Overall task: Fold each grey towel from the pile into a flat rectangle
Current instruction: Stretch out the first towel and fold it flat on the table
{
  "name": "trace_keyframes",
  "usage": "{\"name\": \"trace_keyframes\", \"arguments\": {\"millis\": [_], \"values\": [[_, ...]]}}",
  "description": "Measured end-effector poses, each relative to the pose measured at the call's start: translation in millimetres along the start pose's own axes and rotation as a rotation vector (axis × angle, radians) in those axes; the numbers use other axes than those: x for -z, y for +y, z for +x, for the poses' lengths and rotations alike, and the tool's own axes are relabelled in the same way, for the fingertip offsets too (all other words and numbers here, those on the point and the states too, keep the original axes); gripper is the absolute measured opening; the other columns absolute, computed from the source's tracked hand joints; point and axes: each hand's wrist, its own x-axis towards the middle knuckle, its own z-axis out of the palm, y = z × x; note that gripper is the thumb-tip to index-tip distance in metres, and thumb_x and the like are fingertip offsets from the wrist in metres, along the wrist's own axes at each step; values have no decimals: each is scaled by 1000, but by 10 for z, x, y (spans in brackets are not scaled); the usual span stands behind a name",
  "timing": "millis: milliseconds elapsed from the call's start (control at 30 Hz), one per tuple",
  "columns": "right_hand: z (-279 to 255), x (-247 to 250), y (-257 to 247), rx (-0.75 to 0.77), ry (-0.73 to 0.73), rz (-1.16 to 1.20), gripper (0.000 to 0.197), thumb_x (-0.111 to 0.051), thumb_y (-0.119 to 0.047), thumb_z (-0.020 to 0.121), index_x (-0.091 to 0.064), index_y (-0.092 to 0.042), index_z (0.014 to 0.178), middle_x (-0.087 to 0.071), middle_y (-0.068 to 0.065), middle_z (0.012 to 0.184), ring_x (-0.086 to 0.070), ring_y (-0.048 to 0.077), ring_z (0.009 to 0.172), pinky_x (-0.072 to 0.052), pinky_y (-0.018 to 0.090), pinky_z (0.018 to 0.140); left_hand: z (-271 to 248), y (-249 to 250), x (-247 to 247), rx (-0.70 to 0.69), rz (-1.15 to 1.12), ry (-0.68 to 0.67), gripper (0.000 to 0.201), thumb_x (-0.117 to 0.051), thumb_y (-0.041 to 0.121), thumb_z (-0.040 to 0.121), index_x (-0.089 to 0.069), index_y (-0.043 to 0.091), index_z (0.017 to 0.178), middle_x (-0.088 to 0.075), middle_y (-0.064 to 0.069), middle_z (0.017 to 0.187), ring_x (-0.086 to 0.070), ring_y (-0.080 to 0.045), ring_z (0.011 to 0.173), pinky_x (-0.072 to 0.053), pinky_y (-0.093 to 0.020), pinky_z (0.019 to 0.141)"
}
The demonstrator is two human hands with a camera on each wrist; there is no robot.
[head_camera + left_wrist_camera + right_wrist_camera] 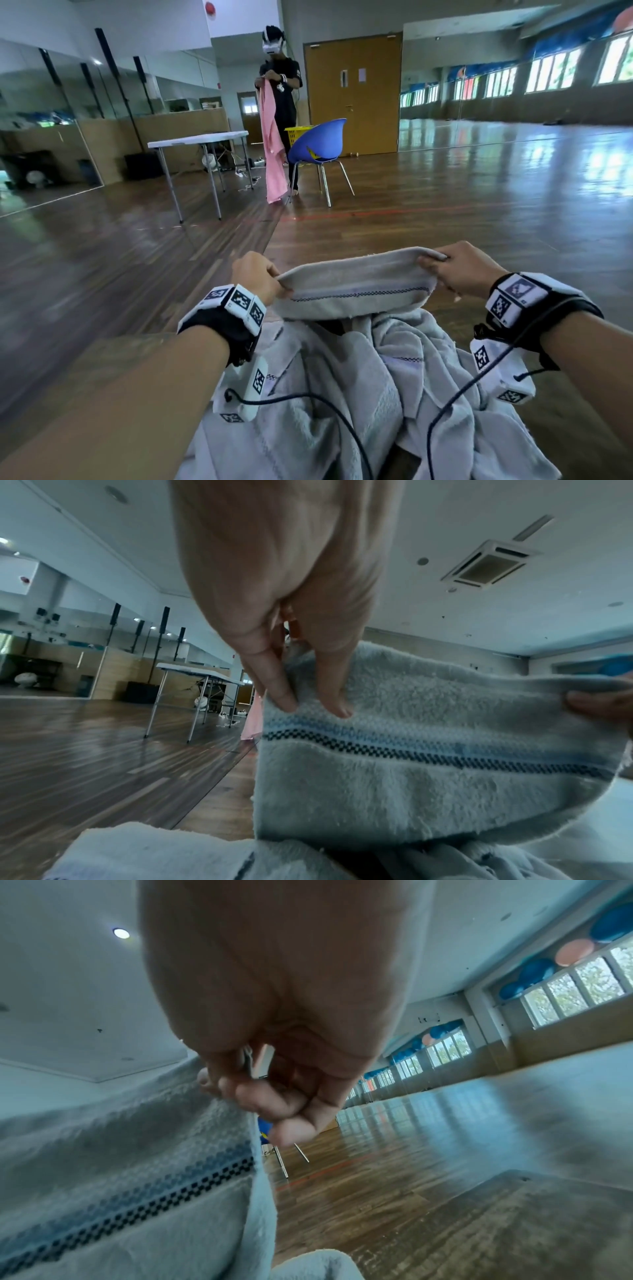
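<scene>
Crumpled grey towels [394,394] lie nearest, perhaps two. Above them, the left hand [255,275] and right hand [459,270] each pinch one end of one raised towel [356,287]. Beyond: one table [198,138], one chair [318,144].

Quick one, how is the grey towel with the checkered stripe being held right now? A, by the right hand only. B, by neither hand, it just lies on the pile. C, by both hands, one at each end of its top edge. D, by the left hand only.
C: the left hand and the right hand each pinch one end of the grey towel, stretched between them above the pile.
</scene>
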Motion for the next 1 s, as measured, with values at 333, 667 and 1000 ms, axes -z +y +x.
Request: {"name": "trace_keyframes", "arguments": {"millis": [333,667,1000], "values": [[-39,56,-41,251,89,259,47,-59,-11,98,-75,-54,92,-78,-8,100,-63,14,88,-57,41,71,-55,123,114,-103,-193,371,15,-73,24,85,-80,12,91,-75,-13,87,-67,-32,84,-54,-35,76],[-430,109,212,33,-143,-188,25,-56,-29,100,-78,-17,95,-57,-10,56,-47,5,51,-36,24,57,-360,-173,-17,-91,70,-152,17,-64,19,93,-80,15,99,-74,-17,93,-57,-23,73,-41,-27,63],[-1189,549,113,156,-87,98,29,-65,-30,94,-74,-55,85,-74,-28,87,-62,-6,85,-47,19,75,-929,8,500,-232,-124,-80,9,-73,19,87,-81,17,91,-62,7,59,-46,1,47,-33,-5,43]]}}
